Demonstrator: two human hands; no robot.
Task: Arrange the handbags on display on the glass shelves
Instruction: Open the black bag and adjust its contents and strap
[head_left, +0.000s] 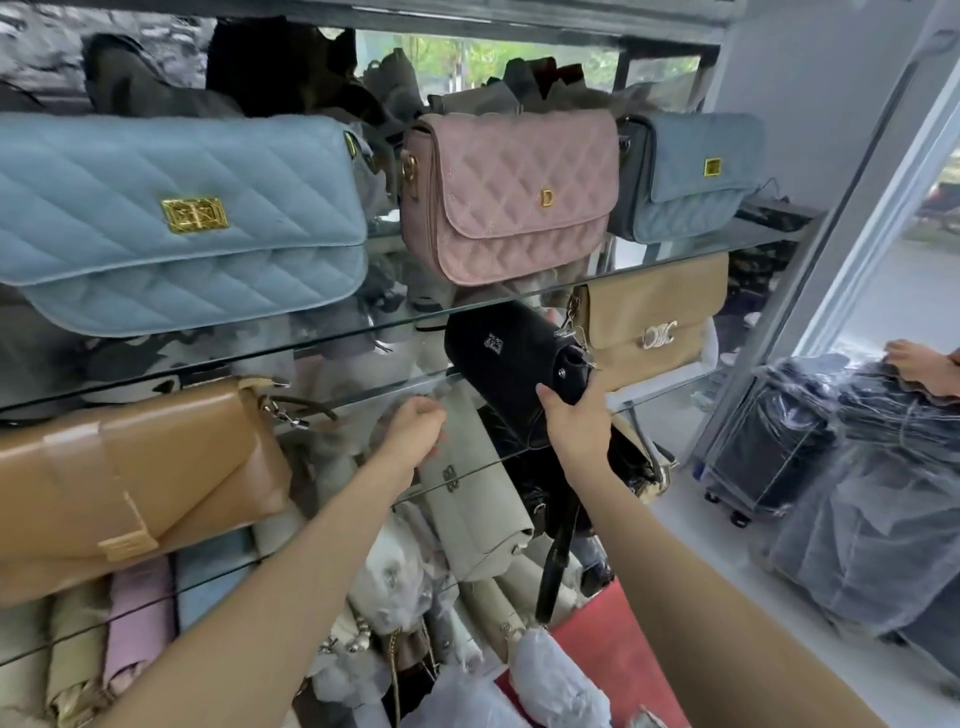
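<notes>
Your right hand (574, 426) at frame centre, fingers clamped on the black handbag (511, 353) at the glass shelf (363, 400), your left hand (415, 431) beside it, fingers curled on a cream bag (467, 467) below.

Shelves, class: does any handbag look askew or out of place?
Yes. The black bag, gripped by the right hand, is tilted with its strap dangling, unlike the pink bag standing upright above.

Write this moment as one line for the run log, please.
right hand: grips black handbag at middle glass shelf | left hand: on beige bag below | black strap: hanging
</notes>
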